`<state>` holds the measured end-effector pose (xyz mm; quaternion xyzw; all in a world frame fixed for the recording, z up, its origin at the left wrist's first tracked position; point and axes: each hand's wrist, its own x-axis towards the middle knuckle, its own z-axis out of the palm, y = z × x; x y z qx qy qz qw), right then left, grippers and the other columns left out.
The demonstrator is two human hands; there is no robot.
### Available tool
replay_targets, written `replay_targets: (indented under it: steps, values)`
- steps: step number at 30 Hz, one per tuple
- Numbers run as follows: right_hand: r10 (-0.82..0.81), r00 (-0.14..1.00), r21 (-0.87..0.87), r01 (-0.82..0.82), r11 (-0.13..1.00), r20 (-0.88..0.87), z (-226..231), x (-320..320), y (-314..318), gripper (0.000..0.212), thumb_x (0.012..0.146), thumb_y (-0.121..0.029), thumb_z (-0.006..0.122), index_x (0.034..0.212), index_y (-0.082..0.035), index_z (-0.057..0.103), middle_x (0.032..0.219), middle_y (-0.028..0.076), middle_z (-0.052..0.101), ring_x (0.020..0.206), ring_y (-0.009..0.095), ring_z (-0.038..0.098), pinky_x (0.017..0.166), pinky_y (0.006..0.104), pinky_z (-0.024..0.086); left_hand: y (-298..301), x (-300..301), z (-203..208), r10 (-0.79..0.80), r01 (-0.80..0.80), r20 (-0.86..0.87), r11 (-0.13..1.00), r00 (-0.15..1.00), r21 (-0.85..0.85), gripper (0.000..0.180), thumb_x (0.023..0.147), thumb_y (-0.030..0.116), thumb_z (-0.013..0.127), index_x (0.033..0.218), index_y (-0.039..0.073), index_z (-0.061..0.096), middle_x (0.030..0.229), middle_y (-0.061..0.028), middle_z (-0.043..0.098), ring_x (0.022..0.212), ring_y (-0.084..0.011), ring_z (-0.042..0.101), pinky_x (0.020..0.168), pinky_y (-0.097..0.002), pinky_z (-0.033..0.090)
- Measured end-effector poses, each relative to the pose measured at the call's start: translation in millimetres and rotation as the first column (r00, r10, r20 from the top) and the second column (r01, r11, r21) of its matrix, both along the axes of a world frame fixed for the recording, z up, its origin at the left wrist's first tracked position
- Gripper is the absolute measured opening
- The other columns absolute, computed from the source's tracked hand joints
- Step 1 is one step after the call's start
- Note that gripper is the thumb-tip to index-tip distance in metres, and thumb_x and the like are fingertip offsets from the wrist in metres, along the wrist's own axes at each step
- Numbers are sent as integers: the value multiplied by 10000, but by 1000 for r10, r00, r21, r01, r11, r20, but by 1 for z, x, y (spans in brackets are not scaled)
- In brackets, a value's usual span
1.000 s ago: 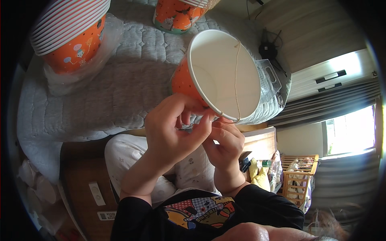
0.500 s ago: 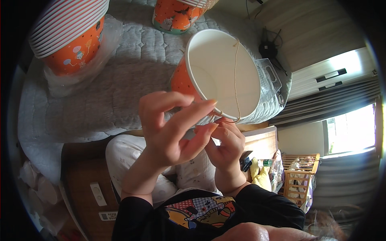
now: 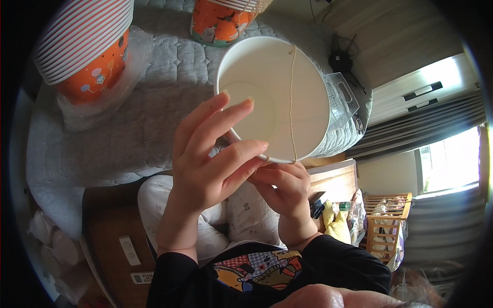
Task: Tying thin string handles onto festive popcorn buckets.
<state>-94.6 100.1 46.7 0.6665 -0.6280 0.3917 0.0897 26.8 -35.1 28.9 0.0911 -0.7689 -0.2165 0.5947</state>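
A person's two hands meet at the near rim of a paper bucket (image 3: 272,90), the left hand (image 3: 208,164) with forefinger and thumb drawn close together at the lip and its other fingers fanned over the mouth, the right hand (image 3: 287,190) with its fingers bunched just beneath. Whether either one pinches the rim or the cord cannot be told, as the fingers hide the spot.

The bucket sits directly beyond the hands, tilted so that its round, plain white interior and rolled white rim face the wearer. A thin, pale cord (image 3: 291,102) spans the opening from the far edge to the near edge, right beside the right hand's fingertips.

Half a second earlier, the bucket's orange outer side shows to the left of the mouth; now the mouth swings to face the wearer more squarely, and that side is almost lost behind the rim. The left hand's spread fingers, previously short of the opening, now reach across it, while the right hand holds nearly the same place.

Beyond the hands to the left, a stack of orange buckets (image 3: 95,74) stands by crumpled clear plastic (image 3: 115,97) on a grey quilted bed (image 3: 164,120); straight ahead, farther off, is a second orange stack (image 3: 218,23).
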Motion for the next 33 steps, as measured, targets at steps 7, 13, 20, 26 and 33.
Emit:
replay_targets:
  steps: [7, 13, 20, 26, 33]
  values:
    - [125, 992, 38, -124, 992, -18, 10, -18, 2, 207, 699, -132, 820, 864, -86, 704, 700, 16, 613, 661, 218, 577, 660, 335, 438, -5, -2, -1, 53, -50, 31, 994, 998, -98, 169, 789, 220, 760, 849, 137, 625, 1179, -44, 682, 1171, -295, 578, 970, -424, 481]
    - [-116, 992, -93, 120, 988, 43, 10, -55, 23, 285, 853, -356, 701, 806, -75, 692, 677, 72, 586, 657, 267, 521, 633, 376, 401, -2, -1, 1, 104, -86, 76, 974, 992, -208, 175, 822, 238, 753, 852, 132, 617, 1131, -26, 694, 1073, -286, 595, 908, -397, 479]
    - [-228, 964, -263, 258, 930, 140, 9, -83, 5, 416, 964, -410, 485, 815, -60, 655, 697, 76, 565, 696, 270, 497, 688, 381, 383, 4, -4, 17, 136, -91, 154, 959, 979, -268, 285, 722, 253, 810, 890, 124, 619, 977, -3, 697, 955, -271, 592, 838, -379, 486]
    - [-246, 899, -250, 348, 904, 362, -2, -89, -23, 549, 982, -485, 371, 892, -17, 642, 733, 132, 568, 731, 328, 510, 712, 400, 384, 6, 18, 40, 14, 105, 350, 942, 936, -318, 232, 731, 200, 803, 848, 104, 628, 860, -10, 650, 851, -234, 604, 724, -352, 512]
    - [85, 853, -260, 62, 964, 515, -32, -85, -36, 518, 959, -453, 404, 975, 5, 646, 800, 149, 605, 761, 335, 522, 716, 419, 411, -2, 48, 86, -44, 254, 577, 923, 815, -288, 231, 689, 151, 818, 843, 96, 655, 843, -26, 636, 847, -235, 603, 725, -345, 511]
